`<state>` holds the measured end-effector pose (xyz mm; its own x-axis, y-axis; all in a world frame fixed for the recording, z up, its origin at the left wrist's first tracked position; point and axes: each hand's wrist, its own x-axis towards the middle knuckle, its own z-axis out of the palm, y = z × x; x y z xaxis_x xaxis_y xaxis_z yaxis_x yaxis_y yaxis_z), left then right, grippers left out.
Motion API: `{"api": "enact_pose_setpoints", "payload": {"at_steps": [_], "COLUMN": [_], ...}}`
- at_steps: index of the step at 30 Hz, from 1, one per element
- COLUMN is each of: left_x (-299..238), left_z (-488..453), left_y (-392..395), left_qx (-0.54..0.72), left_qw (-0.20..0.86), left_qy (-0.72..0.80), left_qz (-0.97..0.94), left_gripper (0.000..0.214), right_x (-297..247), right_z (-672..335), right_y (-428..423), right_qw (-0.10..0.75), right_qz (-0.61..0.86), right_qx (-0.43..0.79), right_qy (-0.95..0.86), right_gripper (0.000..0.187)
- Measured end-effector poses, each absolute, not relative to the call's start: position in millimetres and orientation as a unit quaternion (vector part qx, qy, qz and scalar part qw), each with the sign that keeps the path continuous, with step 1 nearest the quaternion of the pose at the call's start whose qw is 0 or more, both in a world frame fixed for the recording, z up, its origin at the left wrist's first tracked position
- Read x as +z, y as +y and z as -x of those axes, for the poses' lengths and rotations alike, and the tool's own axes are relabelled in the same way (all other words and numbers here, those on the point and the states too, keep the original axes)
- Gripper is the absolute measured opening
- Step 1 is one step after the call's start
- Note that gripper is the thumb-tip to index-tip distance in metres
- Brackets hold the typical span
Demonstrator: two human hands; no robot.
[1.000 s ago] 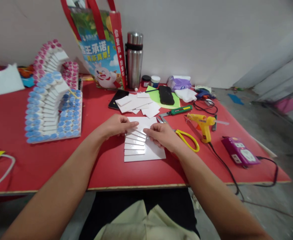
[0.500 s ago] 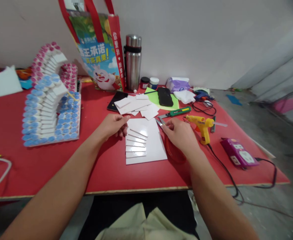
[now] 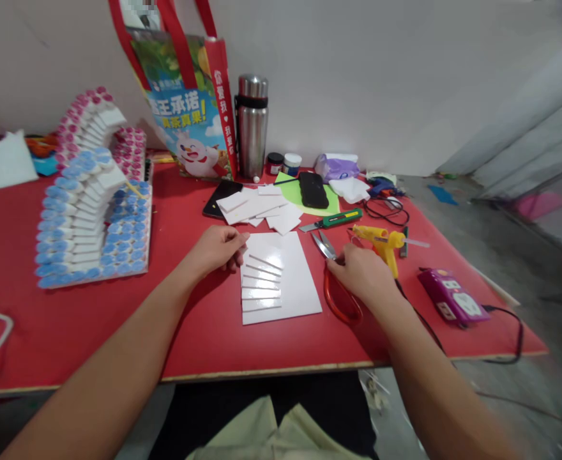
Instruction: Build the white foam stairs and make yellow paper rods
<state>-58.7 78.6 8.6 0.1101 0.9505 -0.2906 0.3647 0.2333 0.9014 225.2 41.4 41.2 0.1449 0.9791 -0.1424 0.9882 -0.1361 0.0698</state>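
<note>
A white board (image 3: 300,281) lies flat on the red table (image 3: 70,313), with several white strips (image 3: 260,287) stepped along its left side. My left hand (image 3: 216,249) rests at the board's upper left corner, fingers bent and closed on its edge. To the right of the board my right hand (image 3: 362,271) lies over a pair of scissors (image 3: 323,245), fingers curled round the handles. The blades point away from me and a red loop of the handle (image 3: 341,306) shows under my wrist.
A yellow glue gun (image 3: 381,239) and a green utility knife (image 3: 336,220) lie just beyond my right hand, a purple power strip (image 3: 451,297) farther right. Loose white pieces (image 3: 257,207), a black phone (image 3: 312,188), a steel flask (image 3: 252,124) and a printed bag (image 3: 185,108) stand behind. A blue-and-white stepped model (image 3: 94,217) is at left.
My right hand left the strips on the board, moved right and came down on the scissors. My left hand drew back to the board's left corner.
</note>
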Motion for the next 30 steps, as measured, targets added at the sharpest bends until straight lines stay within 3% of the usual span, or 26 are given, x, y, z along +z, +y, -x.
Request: {"api": "enact_pose_setpoints", "payload": {"at_steps": [5, 13, 17, 20, 25, 30], "left_x": [10.9, 5.4, 3.5, 5.6, 10.7, 11.1], "left_z": [54.7, 54.2, 61.3, 63.4, 59.6, 64.5], "left_y": [77.1, 75.6, 76.0, 76.0, 74.9, 76.0], "left_qx": [0.285, 0.331, 0.318, 0.328, 0.377, 0.414], "left_qw": [0.551, 0.512, 0.413, 0.326, 0.466, 0.546], "left_qy": [0.59, 0.581, 0.609, 0.648, 0.649, 0.599], "left_qz": [-0.518, -0.538, -0.598, -0.604, -0.468, -0.414], "left_gripper": [0.029, 0.032, 0.038, 0.031, 0.029, 0.039], "right_x": [59.9, 62.0, 35.1, 23.5, 20.7, 23.5], "right_z": [-215.6, -193.5, -199.4, -200.1, -194.6, -194.5], "right_y": [44.8, 82.4, 88.3, 87.5, 88.4, 87.6], "right_qw": [0.047, -0.154, -0.192, -0.188, -0.132, -0.142], "right_qz": [-0.735, -0.653, -0.632, -0.608, -0.615, -0.616], "right_qx": [-0.025, -0.089, -0.106, -0.111, -0.112, -0.135], "right_qy": [0.676, 0.736, 0.744, 0.763, 0.769, 0.763], "right_gripper": [0.035, 0.023, 0.016, 0.019, 0.027, 0.024]}}
